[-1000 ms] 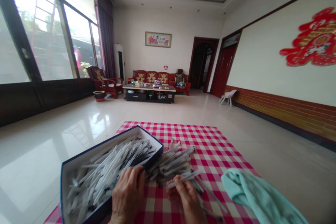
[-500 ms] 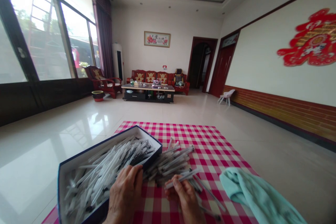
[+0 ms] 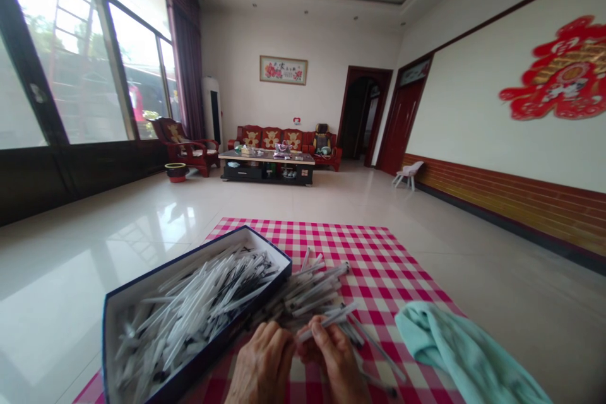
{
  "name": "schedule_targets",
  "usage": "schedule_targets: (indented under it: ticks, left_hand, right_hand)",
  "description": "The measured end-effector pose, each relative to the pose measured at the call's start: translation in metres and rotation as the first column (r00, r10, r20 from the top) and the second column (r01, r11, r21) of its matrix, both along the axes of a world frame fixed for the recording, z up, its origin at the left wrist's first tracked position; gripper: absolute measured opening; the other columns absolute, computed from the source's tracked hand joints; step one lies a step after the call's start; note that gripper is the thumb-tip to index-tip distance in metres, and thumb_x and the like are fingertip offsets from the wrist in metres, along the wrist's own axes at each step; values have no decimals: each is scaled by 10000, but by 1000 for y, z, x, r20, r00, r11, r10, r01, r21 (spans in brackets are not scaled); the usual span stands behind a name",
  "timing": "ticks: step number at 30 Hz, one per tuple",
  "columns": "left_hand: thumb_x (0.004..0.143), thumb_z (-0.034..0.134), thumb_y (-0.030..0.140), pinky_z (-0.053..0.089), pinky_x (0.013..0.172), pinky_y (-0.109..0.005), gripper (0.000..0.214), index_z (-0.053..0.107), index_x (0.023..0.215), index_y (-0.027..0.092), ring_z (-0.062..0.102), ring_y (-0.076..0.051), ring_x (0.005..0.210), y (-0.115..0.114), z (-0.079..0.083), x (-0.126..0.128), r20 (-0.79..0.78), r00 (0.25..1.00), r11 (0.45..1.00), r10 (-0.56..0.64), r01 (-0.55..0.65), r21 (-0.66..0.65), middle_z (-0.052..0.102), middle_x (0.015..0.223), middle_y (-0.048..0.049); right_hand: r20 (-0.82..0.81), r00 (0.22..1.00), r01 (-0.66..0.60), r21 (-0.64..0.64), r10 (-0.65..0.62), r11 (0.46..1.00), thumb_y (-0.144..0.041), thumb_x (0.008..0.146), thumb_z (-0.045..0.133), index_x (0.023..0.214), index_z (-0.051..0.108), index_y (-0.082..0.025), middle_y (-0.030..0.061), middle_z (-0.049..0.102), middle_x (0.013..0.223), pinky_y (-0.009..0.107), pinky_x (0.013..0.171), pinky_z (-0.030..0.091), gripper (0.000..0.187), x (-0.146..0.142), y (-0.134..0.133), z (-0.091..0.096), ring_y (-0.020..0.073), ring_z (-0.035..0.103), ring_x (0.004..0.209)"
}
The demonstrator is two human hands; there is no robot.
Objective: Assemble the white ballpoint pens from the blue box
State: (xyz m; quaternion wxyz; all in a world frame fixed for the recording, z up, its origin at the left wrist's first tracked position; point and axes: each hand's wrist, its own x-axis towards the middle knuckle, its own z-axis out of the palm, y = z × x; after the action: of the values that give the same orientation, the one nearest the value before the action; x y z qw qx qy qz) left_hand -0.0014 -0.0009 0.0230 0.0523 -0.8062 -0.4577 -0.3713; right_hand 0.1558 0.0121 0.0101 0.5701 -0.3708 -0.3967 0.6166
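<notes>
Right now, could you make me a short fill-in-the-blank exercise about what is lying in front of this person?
The right hand pinches one clear pen over a checked ____.
The box of pens lies to the ____ of the left hand.
The pale green towel lies to the ____ of the right hand.
Missing words: cloth; left; right.

Home living room: red sofa (image 3: 284,137), coffee table (image 3: 268,166), curtains (image 3: 184,44).
</notes>
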Motion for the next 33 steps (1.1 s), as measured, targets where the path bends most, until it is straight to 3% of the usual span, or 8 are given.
schedule_targets:
  ticks: [6,11,13,16,21,27,30,33]
  left_hand:
    - [929,390,217,459,638,-263,237,560,765,214,578,-157,692,3,24,-22,-4,997,994,77,-77,-72,594,728,-18]
    - [922,416,279,459,667,-282,232,590,780,222,599,-164,720,10,41,-53,29,974,970,225,-221,-101,618,751,-11]
    - [901,449,296,459,674,-295,198,606,800,229,617,-181,749,13,42,-65,43,929,927,368,-363,-91,639,773,-11]
    - [869,485,314,453,645,-302,171,625,801,242,638,-211,786,18,41,-78,12,826,820,563,-557,-133,661,788,-11]
    - [878,458,348,433,591,-299,228,631,771,246,647,-232,786,19,42,-82,-100,757,724,646,-649,-235,668,779,-20]
    - [867,490,375,450,584,-297,227,679,811,262,654,-239,793,16,46,-79,-118,777,740,619,-627,-246,683,810,-25]
    - [860,512,340,475,608,-287,193,687,868,259,659,-222,797,16,46,-73,-48,811,795,583,-581,-175,690,832,-23]
    - [876,489,301,507,639,-266,192,674,876,250,668,-178,748,14,42,-59,83,894,891,441,-424,-165,695,824,-11]
  right_hand:
    - [-318,933,140,-115,-170,983,-347,699,764,919,648,-192,54,740,887,285,580,540,294,10,5,3,186,688,685]
    - [-429,865,214,-155,-261,964,-297,676,789,933,638,-196,31,749,896,257,608,561,314,26,11,8,165,699,742]
    - [-428,868,207,-153,-254,966,-290,682,787,929,630,-184,45,751,902,260,608,563,312,27,12,8,165,702,740]
    - [-384,905,144,-131,-185,981,-299,684,786,925,613,-171,75,753,906,276,589,558,323,21,10,5,182,708,717]
    - [-249,968,-15,-82,-6,997,-353,686,773,873,596,-184,66,747,803,282,541,525,308,4,3,1,197,698,640]
    - [-125,981,-149,-19,145,989,-417,691,732,805,625,-226,9,709,692,240,493,454,247,-6,-3,-4,157,645,543]
    - [-102,967,-237,-38,233,971,-406,682,726,795,650,-233,-16,683,628,215,486,422,220,-8,-6,-5,123,595,488]
    - [-66,941,-336,-98,331,937,-344,683,714,786,694,-214,-22,658,540,176,434,352,168,-6,-13,1,93,528,424]
